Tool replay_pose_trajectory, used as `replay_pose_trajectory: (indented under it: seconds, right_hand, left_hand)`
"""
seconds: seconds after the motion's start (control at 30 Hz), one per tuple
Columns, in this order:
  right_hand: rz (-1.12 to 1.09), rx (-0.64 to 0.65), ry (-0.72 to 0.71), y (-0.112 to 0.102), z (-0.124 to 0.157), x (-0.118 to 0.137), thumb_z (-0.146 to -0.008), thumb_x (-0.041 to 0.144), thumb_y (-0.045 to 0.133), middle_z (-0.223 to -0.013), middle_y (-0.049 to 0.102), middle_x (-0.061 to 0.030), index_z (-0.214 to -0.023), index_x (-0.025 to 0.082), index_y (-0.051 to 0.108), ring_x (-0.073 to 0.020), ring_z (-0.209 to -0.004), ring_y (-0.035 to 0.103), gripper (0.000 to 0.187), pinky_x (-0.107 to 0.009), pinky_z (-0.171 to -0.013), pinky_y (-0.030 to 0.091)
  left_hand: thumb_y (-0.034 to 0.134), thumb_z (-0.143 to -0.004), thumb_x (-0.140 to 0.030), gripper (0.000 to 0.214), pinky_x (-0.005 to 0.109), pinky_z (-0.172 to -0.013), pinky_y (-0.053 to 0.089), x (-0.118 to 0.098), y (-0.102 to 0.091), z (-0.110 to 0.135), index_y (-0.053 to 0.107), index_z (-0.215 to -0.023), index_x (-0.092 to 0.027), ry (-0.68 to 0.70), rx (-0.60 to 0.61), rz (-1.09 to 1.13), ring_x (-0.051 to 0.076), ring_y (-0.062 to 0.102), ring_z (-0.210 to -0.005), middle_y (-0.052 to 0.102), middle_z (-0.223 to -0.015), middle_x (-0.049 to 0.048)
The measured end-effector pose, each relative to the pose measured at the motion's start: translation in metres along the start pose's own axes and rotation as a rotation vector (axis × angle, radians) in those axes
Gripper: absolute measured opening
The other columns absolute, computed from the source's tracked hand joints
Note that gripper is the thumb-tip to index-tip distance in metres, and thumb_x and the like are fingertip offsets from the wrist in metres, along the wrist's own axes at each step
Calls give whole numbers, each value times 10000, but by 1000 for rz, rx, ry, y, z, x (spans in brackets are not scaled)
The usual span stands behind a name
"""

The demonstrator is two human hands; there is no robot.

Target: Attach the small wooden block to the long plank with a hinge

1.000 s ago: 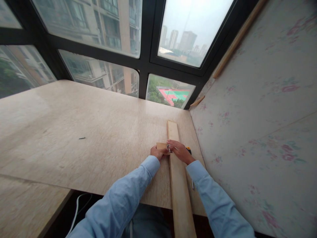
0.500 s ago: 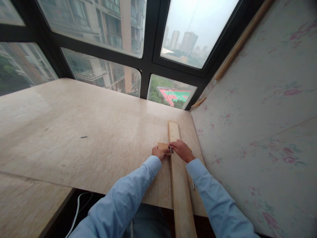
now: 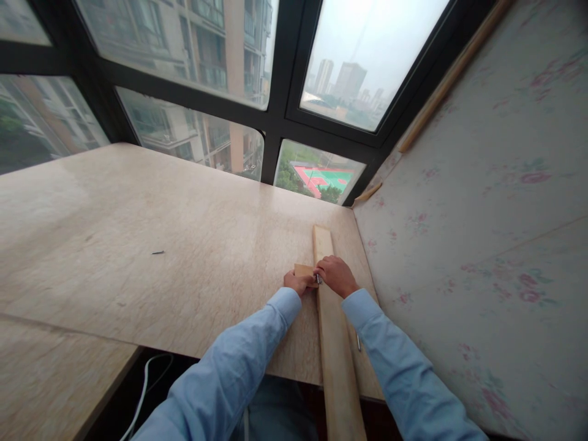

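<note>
A long pale wooden plank (image 3: 337, 355) lies lengthwise on the beige table (image 3: 184, 245), near its right edge, and overhangs the front edge. A small wooden block (image 3: 304, 270) sits against the plank's left side. My left hand (image 3: 296, 283) is curled on this block. My right hand (image 3: 337, 275) rests on the plank with its fingers closed round a small metal piece (image 3: 318, 278) where block and plank meet. I cannot make out what the metal piece is.
A small dark screw or nail (image 3: 158, 252) lies alone on the table at the left. A thin metal item (image 3: 358, 342) lies right of the plank. A floral wall (image 3: 482, 214) stands close on the right; windows (image 3: 220, 55) run behind. A white cable (image 3: 142, 392) hangs below.
My right hand has closed more tightly over the metal piece at the joint and now hides most of it. The view has shifted slightly; the plank and block stay in place.
</note>
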State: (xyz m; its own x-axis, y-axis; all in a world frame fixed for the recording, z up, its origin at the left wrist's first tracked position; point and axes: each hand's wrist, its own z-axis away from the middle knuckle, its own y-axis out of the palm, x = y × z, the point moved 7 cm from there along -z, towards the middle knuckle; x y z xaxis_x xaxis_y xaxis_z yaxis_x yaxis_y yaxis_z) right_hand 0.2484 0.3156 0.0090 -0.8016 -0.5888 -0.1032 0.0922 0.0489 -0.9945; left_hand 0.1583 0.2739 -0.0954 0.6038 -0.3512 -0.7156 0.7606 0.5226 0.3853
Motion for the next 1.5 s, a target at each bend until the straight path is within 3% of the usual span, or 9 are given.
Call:
replay_pose_trajectory:
  seconds: [0.4,0.6,0.73,1.0,1.4,1.5]
  right_hand:
    - [58,17,60,4,1,3,-998,429,389,-906,685,-120,-855,155,683,-214,-903,615,426,-292,-759,394]
    - [-135,-16,5,-7,9,2,-964,298,509,-1007,683,-77,-1116,176,648,-173,-941,620,240,-256,-812,420]
    - [-81,60,-35,-5,9,4,-952,219,511,-1001,683,-62,-1020,202,698,-166,-964,614,200,-248,-819,417]
    - [13,77,28,-2,1,5,-963,277,480,-948,685,-110,-899,159,676,-202,-922,627,237,-277,-775,421]
    - [28,84,127,5,0,3,-1006,385,356,-958,706,-120,-911,175,670,-209,-906,660,389,-270,-713,434]
    - [-12,58,111,0,5,1,-994,392,408,-1009,699,-89,-1032,188,647,-188,-927,651,316,-255,-719,433]
  left_hand:
    - [724,-534,11,277,319,-522,571,4,-2,-5,609,-751,-118,11,10,-35,202,651,-619,651,-695,33]
    - [746,-518,-8,302,297,-517,568,8,-1,-9,635,-780,-109,19,27,-33,192,650,-610,661,-689,36]
    - [753,-491,1,318,301,-503,567,9,-2,-11,636,-773,-88,33,20,-13,195,647,-600,662,-692,53]
    - [757,-510,7,333,311,-514,575,8,-2,-10,631,-803,-88,30,20,-27,197,653,-622,671,-734,59]
    - [753,-537,18,325,316,-533,572,5,-2,-7,601,-793,-113,28,30,-16,193,656,-612,657,-713,39]
    - [738,-545,8,302,296,-508,557,5,-1,-7,610,-791,-113,32,44,-20,181,646,-591,657,-709,37]
